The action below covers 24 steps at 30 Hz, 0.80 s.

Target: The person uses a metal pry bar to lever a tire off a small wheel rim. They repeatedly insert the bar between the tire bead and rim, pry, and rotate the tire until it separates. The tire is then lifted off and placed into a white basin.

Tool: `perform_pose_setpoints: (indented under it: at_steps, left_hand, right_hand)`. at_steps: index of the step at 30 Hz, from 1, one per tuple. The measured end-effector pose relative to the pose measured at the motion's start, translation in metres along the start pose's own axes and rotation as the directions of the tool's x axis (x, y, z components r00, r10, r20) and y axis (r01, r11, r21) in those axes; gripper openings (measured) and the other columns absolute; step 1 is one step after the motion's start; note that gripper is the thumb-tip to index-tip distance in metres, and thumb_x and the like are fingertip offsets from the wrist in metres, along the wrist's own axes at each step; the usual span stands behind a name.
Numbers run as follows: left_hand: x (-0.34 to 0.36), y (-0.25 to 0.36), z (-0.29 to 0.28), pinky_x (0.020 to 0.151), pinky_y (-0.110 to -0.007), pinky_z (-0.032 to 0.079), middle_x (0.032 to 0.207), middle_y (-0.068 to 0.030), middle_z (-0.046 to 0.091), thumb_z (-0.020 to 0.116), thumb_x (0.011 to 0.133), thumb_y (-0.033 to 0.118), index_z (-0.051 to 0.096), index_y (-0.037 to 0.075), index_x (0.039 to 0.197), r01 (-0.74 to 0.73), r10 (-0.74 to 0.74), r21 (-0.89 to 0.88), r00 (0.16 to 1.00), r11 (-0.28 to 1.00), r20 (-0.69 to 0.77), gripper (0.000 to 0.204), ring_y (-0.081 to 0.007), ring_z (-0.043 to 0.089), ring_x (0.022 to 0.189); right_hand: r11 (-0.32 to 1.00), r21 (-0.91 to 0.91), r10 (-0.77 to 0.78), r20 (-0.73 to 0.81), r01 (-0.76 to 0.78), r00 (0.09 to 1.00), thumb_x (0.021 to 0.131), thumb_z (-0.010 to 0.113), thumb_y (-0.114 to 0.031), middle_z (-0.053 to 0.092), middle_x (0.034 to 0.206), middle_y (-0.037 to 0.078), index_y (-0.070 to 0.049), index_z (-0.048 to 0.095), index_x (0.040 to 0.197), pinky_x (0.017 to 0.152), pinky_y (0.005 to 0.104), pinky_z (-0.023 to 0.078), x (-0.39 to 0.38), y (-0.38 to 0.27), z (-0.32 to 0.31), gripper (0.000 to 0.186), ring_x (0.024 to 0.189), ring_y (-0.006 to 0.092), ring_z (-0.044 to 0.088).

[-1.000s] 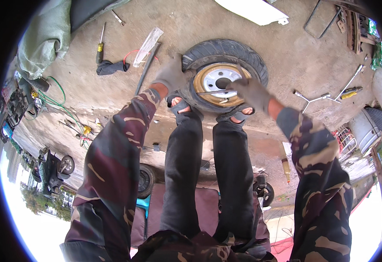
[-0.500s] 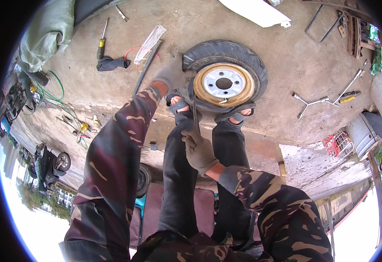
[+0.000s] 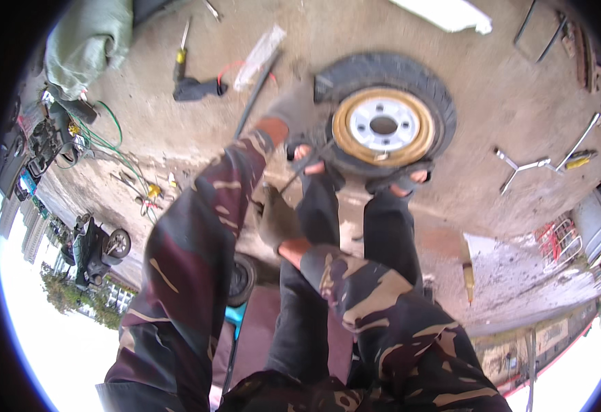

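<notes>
A black tyre (image 3: 383, 69) lies flat on the ground at my feet, around a wheel rim (image 3: 421, 137) with a gold outer ring and a silver centre. My left hand (image 3: 295, 104), in a grey glove, is at the tyre's left edge; it is smeared by motion and its fingers are hard to make out. Nearer to me, my gloved right hand (image 3: 278, 218) is closed around a thin metal tyre lever (image 3: 307, 165). The lever slants up and right to the rim's left edge, where its far tip is hard to see. My sandalled feet touch the tyre's near side.
A screwdriver (image 3: 180, 62), a dark cloth (image 3: 197, 89), a clear plastic strip (image 3: 259, 58) and a dark rod (image 3: 256, 96) lie left of the tyre. At right are a Y-shaped socket wrench (image 3: 520, 167) and a yellow-handled tool (image 3: 579, 159). A maroon seat (image 3: 259, 329) is beneath me.
My right hand has swung left with the lever, which now slants instead of standing nearly straight. The left hand stays by the tyre's left edge. The whole view has shifted.
</notes>
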State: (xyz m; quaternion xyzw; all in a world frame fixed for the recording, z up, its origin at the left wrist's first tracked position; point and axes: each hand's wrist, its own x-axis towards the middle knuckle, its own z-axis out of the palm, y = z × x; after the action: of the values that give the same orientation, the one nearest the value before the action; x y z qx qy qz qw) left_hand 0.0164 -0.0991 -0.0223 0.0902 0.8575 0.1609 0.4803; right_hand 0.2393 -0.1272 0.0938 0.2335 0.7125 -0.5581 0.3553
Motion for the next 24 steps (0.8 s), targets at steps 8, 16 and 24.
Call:
perform_pose_setpoints:
  at_steps: [8,16,24]
  left_hand:
    - [0.017,-0.014,0.004,0.104,-0.047,0.056,0.129,-0.035,0.069,0.083,0.096,0.044,0.038,-0.009,0.151,-0.018,0.027,-0.067,0.99,0.998,0.14,0.089,-0.0444,0.069,0.126]
    - [-0.053,-0.043,0.027,0.101,-0.039,0.056,0.128,-0.027,0.073,0.086,0.092,0.04,0.033,-0.01,0.16,0.157,-0.106,-0.495,0.986,0.855,0.13,0.099,-0.0308,0.072,0.12]
    - [-0.146,-0.055,0.065,0.093,-0.047,0.058,0.11,-0.0255,0.077,0.073,0.099,0.039,0.072,-0.001,0.125,0.179,-0.139,-0.046,0.88,0.983,0.454,0.048,-0.0405,0.075,0.104]
  right_hand:
    - [0.964,-0.252,0.186,0.394,-0.089,0.9,0.103,0.062,-0.043,0.072,0.127,0.027,0.0,0.051,0.138,0.1,0.0536,0.057,0.019,0.01,-0.027,0.056,0.117,0.044,0.073]
    - [0.957,-0.261,0.247,0.501,-0.127,0.829,0.102,0.062,-0.051,0.071,0.13,0.031,0.003,0.045,0.145,0.102,0.0535,0.056,0.031,0.009,-0.025,0.071,0.12,0.047,0.071]
    - [0.963,-0.261,0.083,0.531,0.07,0.843,0.098,0.068,-0.053,0.071,0.136,0.021,-0.008,0.069,0.136,0.105,0.0487,0.054,0.034,0.038,-0.014,0.059,0.123,0.0407,0.069]
